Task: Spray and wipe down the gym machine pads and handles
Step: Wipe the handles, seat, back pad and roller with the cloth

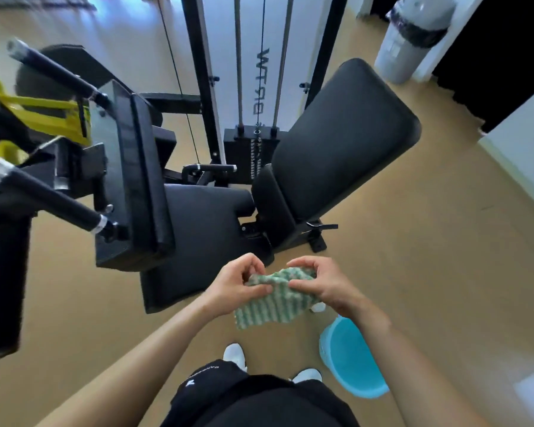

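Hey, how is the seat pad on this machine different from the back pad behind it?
The seat pad lies about flat and low, close to the hands; the back pad is tilted up, leaning away toward the far right. The seat pad is partly hidden by the upright chest pad; the back pad shows nearly whole. Both are black and padded, and neither is touched: the left hand and right hand hold the green-striped cloth.

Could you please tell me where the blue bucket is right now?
In the head view, the blue bucket stands on the tan floor at lower right, just under the right hand and beside the person's white shoe.
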`<state>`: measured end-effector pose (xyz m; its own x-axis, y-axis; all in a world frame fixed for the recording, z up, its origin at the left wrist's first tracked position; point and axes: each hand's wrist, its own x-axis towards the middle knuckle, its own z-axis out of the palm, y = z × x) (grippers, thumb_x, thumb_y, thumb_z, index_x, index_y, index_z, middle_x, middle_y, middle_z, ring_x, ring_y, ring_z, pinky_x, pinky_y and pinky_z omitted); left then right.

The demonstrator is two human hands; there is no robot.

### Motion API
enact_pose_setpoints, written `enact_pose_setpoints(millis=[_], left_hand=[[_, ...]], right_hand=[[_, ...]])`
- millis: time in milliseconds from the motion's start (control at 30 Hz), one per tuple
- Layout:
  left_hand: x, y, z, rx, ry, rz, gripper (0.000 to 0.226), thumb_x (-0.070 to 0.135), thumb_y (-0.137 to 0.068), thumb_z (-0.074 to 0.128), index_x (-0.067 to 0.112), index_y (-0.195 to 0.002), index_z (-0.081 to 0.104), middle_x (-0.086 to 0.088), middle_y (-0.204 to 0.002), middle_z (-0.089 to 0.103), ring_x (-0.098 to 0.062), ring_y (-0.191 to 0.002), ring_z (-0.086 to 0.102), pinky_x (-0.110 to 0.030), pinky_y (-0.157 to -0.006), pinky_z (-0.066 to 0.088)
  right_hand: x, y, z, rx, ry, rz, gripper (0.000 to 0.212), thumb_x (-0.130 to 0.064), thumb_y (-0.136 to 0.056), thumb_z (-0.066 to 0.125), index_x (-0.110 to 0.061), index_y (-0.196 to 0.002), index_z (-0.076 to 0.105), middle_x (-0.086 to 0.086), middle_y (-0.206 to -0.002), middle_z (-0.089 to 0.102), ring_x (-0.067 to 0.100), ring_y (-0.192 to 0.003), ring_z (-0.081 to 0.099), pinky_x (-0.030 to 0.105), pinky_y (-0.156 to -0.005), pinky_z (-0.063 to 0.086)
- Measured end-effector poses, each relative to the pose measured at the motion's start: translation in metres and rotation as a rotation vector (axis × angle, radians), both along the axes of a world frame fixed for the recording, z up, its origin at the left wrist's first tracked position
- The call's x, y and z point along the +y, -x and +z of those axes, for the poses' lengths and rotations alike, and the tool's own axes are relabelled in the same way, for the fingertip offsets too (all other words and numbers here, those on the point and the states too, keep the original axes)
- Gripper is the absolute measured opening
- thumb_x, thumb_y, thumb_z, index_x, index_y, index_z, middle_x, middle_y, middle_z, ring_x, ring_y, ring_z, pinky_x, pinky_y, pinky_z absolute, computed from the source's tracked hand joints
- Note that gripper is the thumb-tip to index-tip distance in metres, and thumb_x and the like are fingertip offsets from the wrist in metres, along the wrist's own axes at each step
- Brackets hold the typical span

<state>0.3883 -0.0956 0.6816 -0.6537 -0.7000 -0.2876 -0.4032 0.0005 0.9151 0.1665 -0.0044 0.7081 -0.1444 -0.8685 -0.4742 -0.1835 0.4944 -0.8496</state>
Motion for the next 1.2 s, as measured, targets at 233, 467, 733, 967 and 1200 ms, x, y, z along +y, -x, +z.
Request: enact_pose_setpoints(millis=[233, 467, 733, 967, 1200], left_hand=[[-0.020, -0.053, -0.002, -0.111, -0.052, 0.012, 0.023, 0.017, -0.090, 0.074, 0.030, -0.108, 0.079, 0.014, -0.060, 0.045, -0.004, -0.056, 0.041, -0.023, -0.061, 0.040], [-0.013, -0.045, -0.001, 0.010, -0.014, 0.146, 0.067, 0.025, -0.090, 0.077, 0.034, -0.151, 0.049, 0.013, -0.145, 0.053, -0.005, -0.135, 0.047, -0.028, -0.112, 0.042], [-0.027, -0.029, 0.003, -0.061, -0.058, 0.182, 0.015, 0.032, -0.083, 0.081, 0.025, -0.080, 0.068, 0.005, -0.071, 0.064, -0.007, -0.066, 0.056, -0.038, -0.068, 0.053], [-0.002, -0.077, 0.025, 0.014, -0.121, 0.445, 0.011, 0.021, -0.093, 0.077, 0.019, -0.085, 0.070, 0.002, -0.073, 0.068, -0.014, -0.067, 0.066, -0.035, -0.053, 0.055], [0.018, -0.102, 0.087, 0.196, -0.002, 0.882, 0.010, 0.010, -0.104, 0.060, 0.001, -0.106, 0.062, -0.016, -0.084, 0.070, -0.022, -0.066, 0.070, -0.029, -0.042, 0.056]], right_hand=[[-0.039, -0.036, -0.003, 0.414, -0.023, 0.155, 0.015, -0.032, -0.089, 0.078, -0.018, -0.088, 0.074, 0.000, -0.085, 0.073, 0.020, -0.086, 0.070, 0.045, -0.081, 0.061], [-0.053, -0.047, 0.008, 0.276, 0.063, 0.221, 0.014, -0.036, -0.094, 0.074, -0.022, -0.096, 0.076, 0.008, -0.089, 0.073, 0.023, -0.083, 0.068, 0.050, -0.084, 0.060], [-0.079, -0.047, 0.033, -0.073, 0.157, 0.135, 0.018, -0.022, -0.099, 0.066, -0.007, -0.104, 0.076, 0.018, -0.097, 0.076, 0.022, -0.086, 0.072, 0.037, -0.081, 0.060], [-0.100, -0.051, 0.033, -0.015, 0.135, 0.030, 0.022, -0.025, -0.104, 0.061, -0.007, -0.097, 0.071, 0.018, -0.092, 0.072, 0.021, -0.083, 0.069, 0.044, -0.079, 0.059], [-0.127, -0.101, 0.060, -0.185, -0.085, 0.243, 0.031, -0.035, -0.111, 0.042, -0.012, -0.101, 0.060, 0.005, -0.083, 0.067, 0.016, -0.067, 0.066, 0.028, -0.043, 0.050]])
